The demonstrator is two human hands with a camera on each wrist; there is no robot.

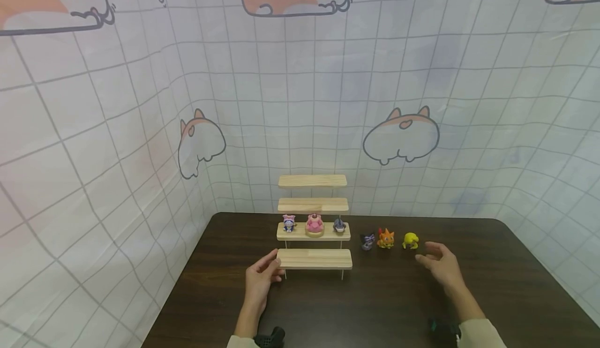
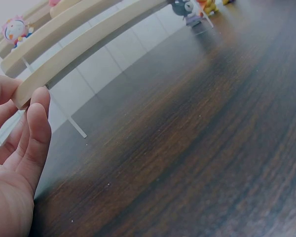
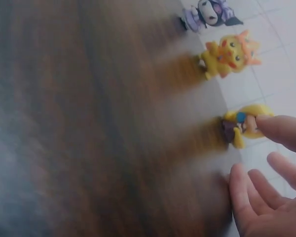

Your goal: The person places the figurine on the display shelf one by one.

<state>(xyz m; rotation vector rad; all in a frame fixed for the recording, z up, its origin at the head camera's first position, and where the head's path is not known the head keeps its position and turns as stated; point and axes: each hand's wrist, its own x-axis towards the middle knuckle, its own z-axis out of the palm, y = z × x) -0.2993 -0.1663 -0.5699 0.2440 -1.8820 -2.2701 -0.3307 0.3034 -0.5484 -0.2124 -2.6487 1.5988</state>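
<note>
My left hand [image 1: 260, 280] pinches the left end of the lowest board of a tiered wooden display stand [image 1: 314, 259]; in the left wrist view the thumb lies on top and fingers [image 2: 39, 123] are below. Toward the right, my right hand [image 1: 442, 269] is held with loosely bent, parted fingers beside a yellow figurine [image 1: 410, 241]. In the right wrist view a fingertip overlaps that figurine [image 3: 249, 123]; whether they touch I cannot tell. Left of it stand an orange-and-yellow figurine [image 1: 386, 239] and a purple-and-black figurine [image 1: 367, 241].
On the second board from the bottom stand a pink-capped figurine [image 1: 288, 224], a pink figurine [image 1: 314, 225] on a round base and a grey-blue figurine [image 1: 339, 226]. The dark wooden table [image 1: 347, 311] meets a grid-patterned curtain [image 1: 300, 129] behind and at both sides.
</note>
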